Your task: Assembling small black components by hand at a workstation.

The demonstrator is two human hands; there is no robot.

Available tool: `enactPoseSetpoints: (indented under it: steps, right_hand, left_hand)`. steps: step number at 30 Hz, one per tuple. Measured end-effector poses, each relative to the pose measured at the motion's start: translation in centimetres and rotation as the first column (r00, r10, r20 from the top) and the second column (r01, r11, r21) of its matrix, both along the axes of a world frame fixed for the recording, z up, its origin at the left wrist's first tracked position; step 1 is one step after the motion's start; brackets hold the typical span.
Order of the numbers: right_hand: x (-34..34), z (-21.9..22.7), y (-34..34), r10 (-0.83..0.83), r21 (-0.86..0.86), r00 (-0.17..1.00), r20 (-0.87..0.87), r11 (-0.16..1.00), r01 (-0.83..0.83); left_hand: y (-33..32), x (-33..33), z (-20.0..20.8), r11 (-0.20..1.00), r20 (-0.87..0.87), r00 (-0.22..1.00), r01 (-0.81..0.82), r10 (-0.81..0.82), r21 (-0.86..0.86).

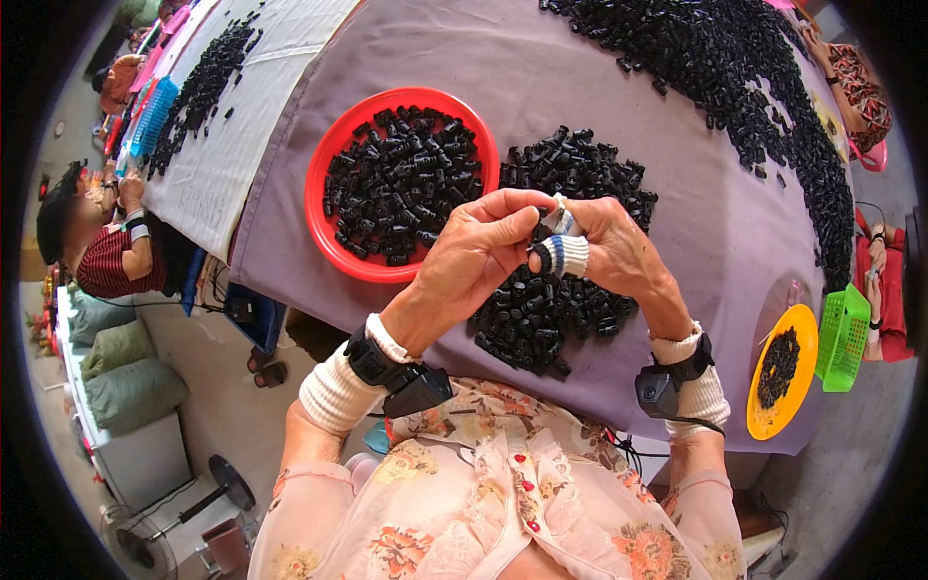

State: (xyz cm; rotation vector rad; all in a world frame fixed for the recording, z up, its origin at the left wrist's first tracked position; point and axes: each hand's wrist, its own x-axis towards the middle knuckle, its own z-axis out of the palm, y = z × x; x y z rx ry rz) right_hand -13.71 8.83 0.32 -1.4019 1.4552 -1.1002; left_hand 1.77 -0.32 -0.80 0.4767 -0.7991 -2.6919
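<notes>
My left hand [471, 253] and my right hand [623, 246] meet above the purple-grey tablecloth, fingertips pinched together. Between them is a small black plastic part [541, 232], largely hidden by the fingers. Striped knitted finger covers [570, 255] wrap the right thumb and a finger. Below and behind the hands lies a heap of black plastic parts [551, 324], short and tube-like. Just left of the heap, a red round basin [317, 217] holds many more of them.
A larger spread of black parts [696, 58] covers the far right. A yellow plate [773, 420] with small black pieces and a green basket [843, 338] stand at right. People sit along both sides; a person in a striped shirt [121, 261] is at left, near a fan [232, 483].
</notes>
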Motion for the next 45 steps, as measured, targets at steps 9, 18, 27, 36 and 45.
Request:
enactPoseSetpoints:
  steps: [9,18,27,36,45]
  right_hand:
    - [0.3,-0.6,0.4,-0.003,0.042,0.999,0.053,0.999,0.000]
    - [0.3,0.0,0.8,-0.068,0.091,0.998,-0.016,0.993,0.069]
    - [0.6,-0.7,0.7,-0.147,0.057,0.986,0.081,0.988,0.143]
    - [0.2,0.6,0.7,-0.276,0.160,0.953,0.126,0.954,0.255]
    - [-0.7,0.0,1.2,-0.291,0.144,0.948,0.131,0.951,0.272]
  left_hand:
    - [0.2,-0.1,0.2,0.999,0.049,0.998,-0.026,0.027,-0.022]
    - [0.2,-0.1,-0.5,0.999,-0.019,1.000,-0.004,0.004,0.043]
    - [0.6,-0.4,0.2,0.996,0.034,0.996,-0.084,0.085,-0.016]
    - [-1.3,1.0,-0.5,0.981,0.009,0.984,-0.176,0.177,-0.087]
    - [-6.7,5.1,-0.2,0.692,0.230,0.822,-0.248,0.520,-0.678]
